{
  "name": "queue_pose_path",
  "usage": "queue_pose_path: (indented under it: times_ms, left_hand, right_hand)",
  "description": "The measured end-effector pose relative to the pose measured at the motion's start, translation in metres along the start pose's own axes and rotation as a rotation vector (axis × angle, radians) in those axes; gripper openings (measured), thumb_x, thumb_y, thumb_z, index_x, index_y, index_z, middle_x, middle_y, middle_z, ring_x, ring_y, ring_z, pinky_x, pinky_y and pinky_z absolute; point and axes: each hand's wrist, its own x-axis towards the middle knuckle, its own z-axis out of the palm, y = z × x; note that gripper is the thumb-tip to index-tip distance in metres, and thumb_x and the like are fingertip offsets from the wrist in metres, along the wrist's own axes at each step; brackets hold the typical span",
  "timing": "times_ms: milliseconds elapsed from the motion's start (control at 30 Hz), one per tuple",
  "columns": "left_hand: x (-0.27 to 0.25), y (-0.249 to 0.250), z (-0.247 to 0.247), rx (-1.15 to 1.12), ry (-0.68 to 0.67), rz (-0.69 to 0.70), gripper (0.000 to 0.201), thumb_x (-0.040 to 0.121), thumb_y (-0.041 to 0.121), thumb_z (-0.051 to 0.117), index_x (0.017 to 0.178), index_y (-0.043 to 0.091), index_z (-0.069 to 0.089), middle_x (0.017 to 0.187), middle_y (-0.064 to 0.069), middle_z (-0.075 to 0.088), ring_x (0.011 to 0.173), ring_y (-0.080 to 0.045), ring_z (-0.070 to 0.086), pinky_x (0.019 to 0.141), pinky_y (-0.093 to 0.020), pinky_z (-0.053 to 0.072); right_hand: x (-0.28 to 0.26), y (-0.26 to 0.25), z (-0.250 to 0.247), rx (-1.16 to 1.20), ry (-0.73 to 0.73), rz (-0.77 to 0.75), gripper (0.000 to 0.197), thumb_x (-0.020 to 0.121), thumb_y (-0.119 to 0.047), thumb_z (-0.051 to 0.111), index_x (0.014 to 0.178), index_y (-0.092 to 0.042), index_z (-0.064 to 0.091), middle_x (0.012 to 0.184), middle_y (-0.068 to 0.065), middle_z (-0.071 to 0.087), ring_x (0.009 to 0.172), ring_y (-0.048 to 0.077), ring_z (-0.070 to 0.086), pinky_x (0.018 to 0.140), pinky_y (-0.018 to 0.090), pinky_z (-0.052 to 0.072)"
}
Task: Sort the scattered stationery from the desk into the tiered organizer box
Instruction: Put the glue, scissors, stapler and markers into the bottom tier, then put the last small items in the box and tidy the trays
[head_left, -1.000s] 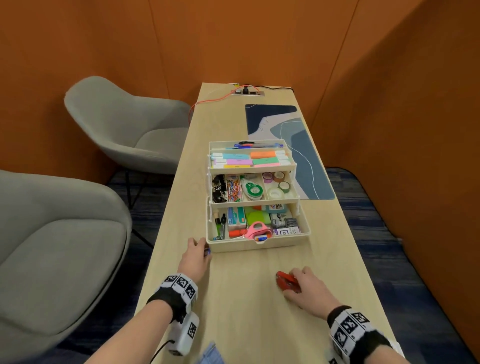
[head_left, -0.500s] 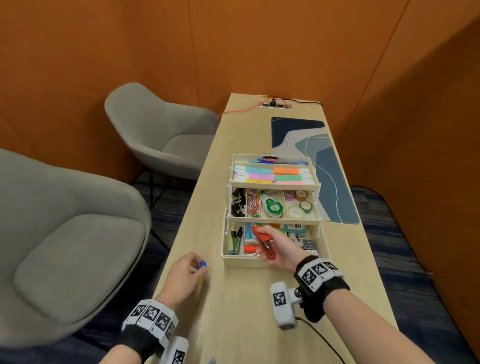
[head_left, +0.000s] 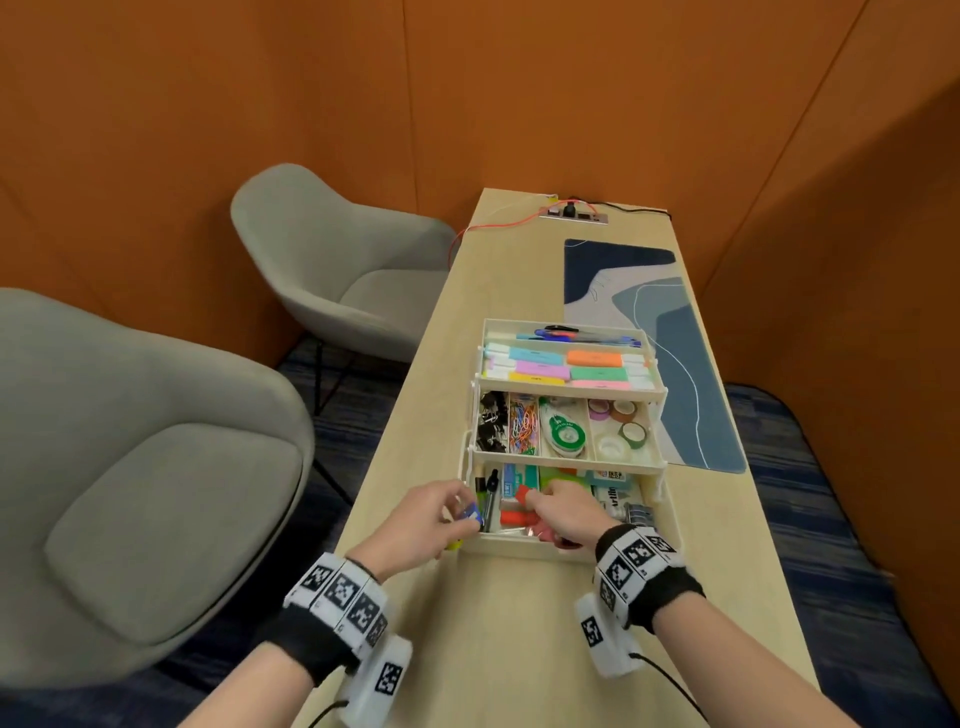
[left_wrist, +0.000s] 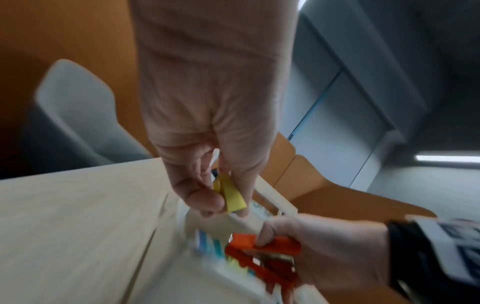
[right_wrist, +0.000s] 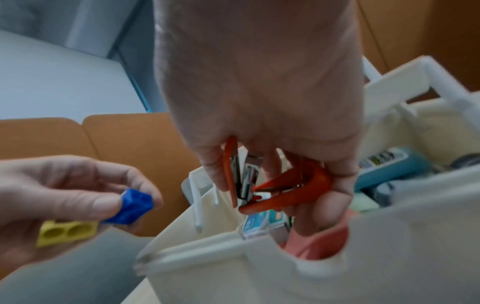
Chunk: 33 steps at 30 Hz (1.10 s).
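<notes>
The white three-tier organizer box (head_left: 519, 546) stands open in the middle of the desk. My right hand (head_left: 545, 501) reaches into its bottom tier and grips a red stapler (right_wrist: 285, 185), which hangs just above boxes of staples. At the box's front left corner, my left hand (head_left: 441, 512) pinches a small blue block (right_wrist: 133, 205) between thumb and fingertips. It also holds a yellow two-hole sharpener (right_wrist: 67, 231) lower in the fingers. The wrist views are blurred.
The top tier holds highlighters (head_left: 566, 366) and pens, the middle one clips and tape rolls (head_left: 621, 431). A blue desk mat (head_left: 660, 353) lies to the right behind the box. A power strip (head_left: 571, 213) sits at the far end. Two grey chairs (head_left: 156, 467) stand left of the desk.
My right hand lifted the red stapler off the desk and carried it into the bottom tier. My left hand rose from the desk with the blue piece and moved to the box's corner.
</notes>
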Motion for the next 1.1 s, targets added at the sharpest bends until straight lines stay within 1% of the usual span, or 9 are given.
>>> queue_pose_path:
  times_ms: [100, 233, 300, 400, 567, 667, 800, 967, 1100]
  left_hand:
    - [0.007, 0.002, -0.007, 0.028, -0.019, -0.042, 0.013, 0.086, 0.021, 0.068, 0.096, 0.016, 0.062, 0.084, -0.002, 0.062, 0.048, -0.007, 0.055, 0.044, -0.018, 0.043]
    - [-0.009, -0.023, 0.006, 0.159, -0.335, -0.218, 0.012, 0.086, 0.019, 0.068, 0.094, 0.013, 0.061, 0.085, -0.005, 0.063, 0.040, -0.002, 0.053, 0.045, -0.017, 0.045]
    - [-0.019, -0.031, 0.029, 0.257, -0.361, -0.172, 0.016, 0.086, 0.021, 0.066, 0.098, 0.013, 0.062, 0.089, -0.002, 0.062, 0.053, -0.003, 0.058, 0.051, -0.014, 0.045]
    - [-0.024, -0.033, 0.060, 0.472, -0.271, -0.023, 0.024, 0.087, 0.025, 0.061, 0.108, 0.013, 0.060, 0.109, -0.007, 0.060, 0.096, -0.022, 0.060, 0.080, -0.025, 0.045]
    - [-0.031, -0.015, 0.074, 0.855, -0.280, 0.055, 0.034, 0.094, 0.036, 0.049, 0.117, 0.010, 0.050, 0.120, -0.012, 0.051, 0.102, -0.034, 0.058, 0.080, -0.040, 0.045]
    - [-0.035, 0.017, 0.061, 0.982, -0.174, 0.163, 0.033, 0.098, 0.035, 0.037, 0.109, 0.009, 0.056, 0.113, -0.013, 0.058, 0.103, -0.033, 0.057, 0.080, -0.039, 0.044]
    - [-0.009, 0.047, 0.041, 0.863, 0.043, 0.343, 0.024, 0.097, 0.025, 0.037, 0.108, 0.012, 0.054, 0.109, -0.005, 0.055, 0.102, -0.022, 0.051, 0.082, -0.034, 0.043]
    - [0.051, 0.033, 0.048, 0.893, -0.278, 0.138, 0.048, 0.102, 0.034, 0.025, 0.099, 0.004, 0.062, 0.096, -0.013, 0.061, 0.089, -0.028, 0.059, 0.083, -0.038, 0.051]
    - [0.068, 0.026, 0.051, 0.949, -0.373, 0.104, 0.062, 0.099, 0.045, 0.013, 0.113, 0.007, 0.060, 0.112, -0.016, 0.062, 0.106, -0.032, 0.057, 0.090, -0.041, 0.049]
  right_hand:
    - [-0.012, 0.010, -0.011, 0.081, 0.007, -0.059, 0.020, 0.093, -0.030, 0.051, 0.098, -0.012, 0.056, 0.082, 0.004, 0.069, 0.066, 0.012, 0.062, 0.061, 0.020, 0.052]
    - [-0.031, 0.031, -0.020, 0.315, 0.096, -0.062, 0.018, 0.091, -0.027, 0.051, 0.091, -0.012, 0.060, 0.088, 0.008, 0.064, 0.073, 0.017, 0.058, 0.057, 0.024, 0.041]
    - [-0.040, 0.037, -0.018, 0.536, 0.042, -0.041, 0.022, 0.093, -0.024, 0.048, 0.099, -0.006, 0.059, 0.091, 0.015, 0.069, 0.074, 0.024, 0.062, 0.059, 0.029, 0.045]
    - [-0.050, 0.041, -0.010, 0.785, -0.067, -0.008, 0.030, 0.097, -0.027, 0.044, 0.108, -0.004, 0.060, 0.096, 0.018, 0.070, 0.079, 0.028, 0.064, 0.066, 0.037, 0.051]
    - [-0.055, 0.044, -0.003, 1.047, -0.128, 0.050, 0.041, 0.092, -0.036, 0.053, 0.113, -0.002, 0.061, 0.106, 0.025, 0.065, 0.091, 0.037, 0.066, 0.079, 0.049, 0.055]
    - [-0.055, 0.045, -0.006, 1.058, -0.129, 0.030, 0.037, 0.090, -0.029, 0.058, 0.113, 0.000, 0.060, 0.107, 0.026, 0.065, 0.097, 0.039, 0.065, 0.087, 0.053, 0.053]
    - [-0.055, 0.045, -0.007, 1.019, -0.109, 0.034, 0.031, 0.097, -0.024, 0.048, 0.113, 0.001, 0.059, 0.108, 0.027, 0.066, 0.094, 0.037, 0.067, 0.074, 0.046, 0.058]
    - [-0.055, 0.035, -0.004, 0.810, -0.009, 0.034, 0.018, 0.096, -0.023, 0.050, 0.094, -0.010, 0.062, 0.080, 0.007, 0.057, 0.069, 0.019, 0.060, 0.052, 0.028, 0.050]
    - [-0.048, 0.030, -0.004, 0.719, 0.000, 0.036, 0.021, 0.096, -0.021, 0.050, 0.093, -0.005, 0.064, 0.075, 0.006, 0.057, 0.060, 0.014, 0.055, 0.046, 0.022, 0.044]
